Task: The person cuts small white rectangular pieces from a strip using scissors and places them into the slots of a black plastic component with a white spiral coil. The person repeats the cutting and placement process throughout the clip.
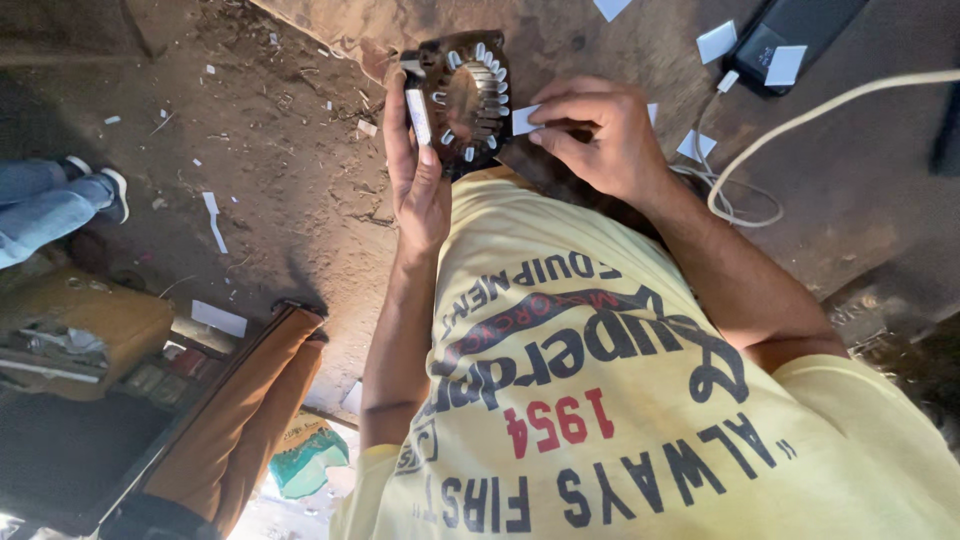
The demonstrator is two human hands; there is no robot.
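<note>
Stator core (468, 100) is resting upright above our yellow shirt (620, 400), our left hand (418, 170) clasping its rim to steady it while our right hand (600, 130) is pinching a white paper slip (524, 119) beside its slots.

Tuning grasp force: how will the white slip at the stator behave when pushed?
The white slip looks thin and light, so it probably buckles; the right hand pinches its edge. The stator, in the left hand, seems rigid.
</note>
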